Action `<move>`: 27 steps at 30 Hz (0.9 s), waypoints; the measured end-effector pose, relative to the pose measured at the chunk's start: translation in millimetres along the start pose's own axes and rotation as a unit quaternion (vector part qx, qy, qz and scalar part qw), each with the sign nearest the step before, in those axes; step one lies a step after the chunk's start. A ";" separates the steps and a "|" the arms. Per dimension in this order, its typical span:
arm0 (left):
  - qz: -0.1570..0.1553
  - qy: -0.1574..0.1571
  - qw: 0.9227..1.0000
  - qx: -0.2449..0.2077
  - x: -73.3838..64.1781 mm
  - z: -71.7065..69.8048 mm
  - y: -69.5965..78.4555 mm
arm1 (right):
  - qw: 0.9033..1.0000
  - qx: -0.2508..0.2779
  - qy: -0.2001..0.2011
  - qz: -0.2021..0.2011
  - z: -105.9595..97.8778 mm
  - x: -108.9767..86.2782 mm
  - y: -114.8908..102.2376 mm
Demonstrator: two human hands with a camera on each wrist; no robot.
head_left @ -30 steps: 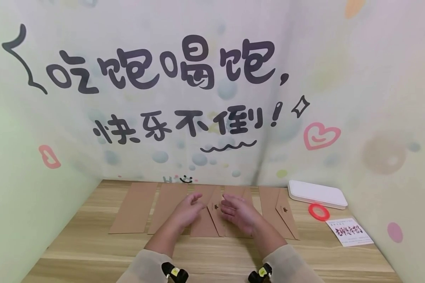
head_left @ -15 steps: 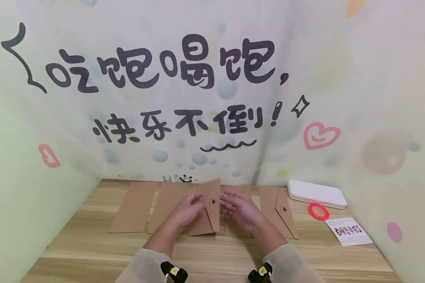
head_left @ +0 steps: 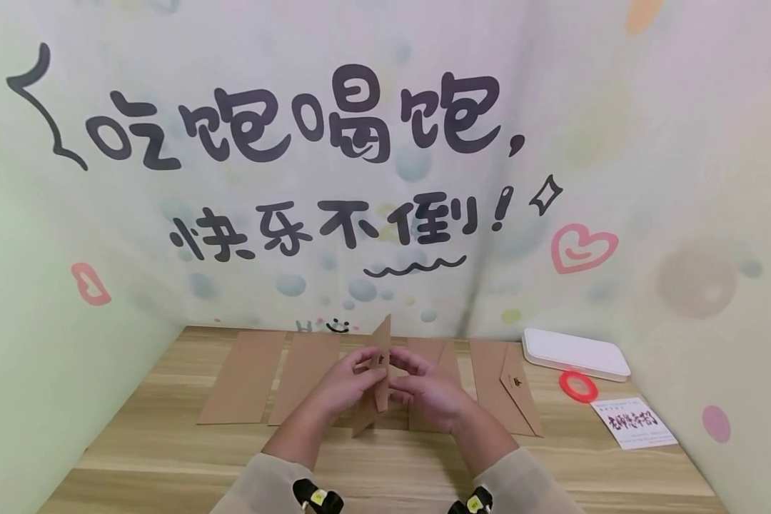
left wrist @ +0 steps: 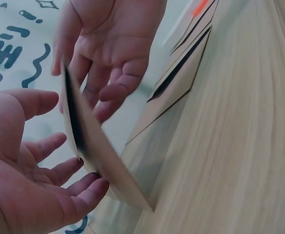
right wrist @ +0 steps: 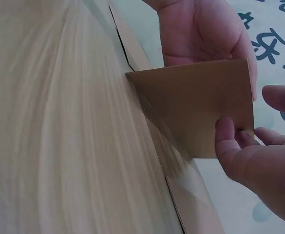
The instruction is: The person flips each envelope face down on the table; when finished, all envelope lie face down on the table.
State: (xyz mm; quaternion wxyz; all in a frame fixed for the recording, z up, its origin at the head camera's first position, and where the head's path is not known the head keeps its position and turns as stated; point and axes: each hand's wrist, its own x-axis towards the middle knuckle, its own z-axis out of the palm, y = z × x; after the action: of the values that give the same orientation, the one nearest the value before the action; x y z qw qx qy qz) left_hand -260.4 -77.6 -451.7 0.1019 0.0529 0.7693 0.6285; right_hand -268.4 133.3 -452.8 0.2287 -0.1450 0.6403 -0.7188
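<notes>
Up it stood, steeply tilted: the brown rectangular paper envelope [right wrist: 196, 105], between the bare left hand [head_left: 343, 384] and bare right hand [head_left: 438, 396], both touching it; whether either grip pinched it, I couldn't tell! Well right of the envelope lay a flat red ring [head_left: 564, 386].

A small booth; printed backdrop [head_left: 385, 171] enclosing a wood-grain tabletop [head_left: 148, 457].
</notes>
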 end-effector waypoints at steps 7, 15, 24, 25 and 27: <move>0.002 0.006 1.000 0.031 1.0 1.7 1.5 | 1.000 -0.011 -0.007 0.015 8.8 -2.4 0.8; 0.000 0.007 1.000 0.007 -1.7 1.7 3.5 | 1.000 -0.005 -0.021 0.012 11.9 -0.8 3.6; 0.025 0.042 0.998 -0.032 -4.1 1.3 12.6 | 0.998 0.020 -0.017 0.052 11.4 -0.5 10.4; 0.027 0.048 0.998 -0.035 -3.9 1.0 13.4 | 0.998 0.024 -0.018 0.054 11.6 -0.3 11.1; 0.028 0.061 0.997 -0.040 -3.2 -0.2 14.9 | 0.998 0.031 -0.017 0.057 11.8 0.6 12.7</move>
State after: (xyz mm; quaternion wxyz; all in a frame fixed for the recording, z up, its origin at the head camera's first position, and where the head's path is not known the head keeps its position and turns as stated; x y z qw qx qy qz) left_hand -258.0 -75.4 -436.9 0.0395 0.0319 0.7463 0.6637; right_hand -261.2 121.9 -463.8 0.2850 -0.1133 0.6206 -0.7217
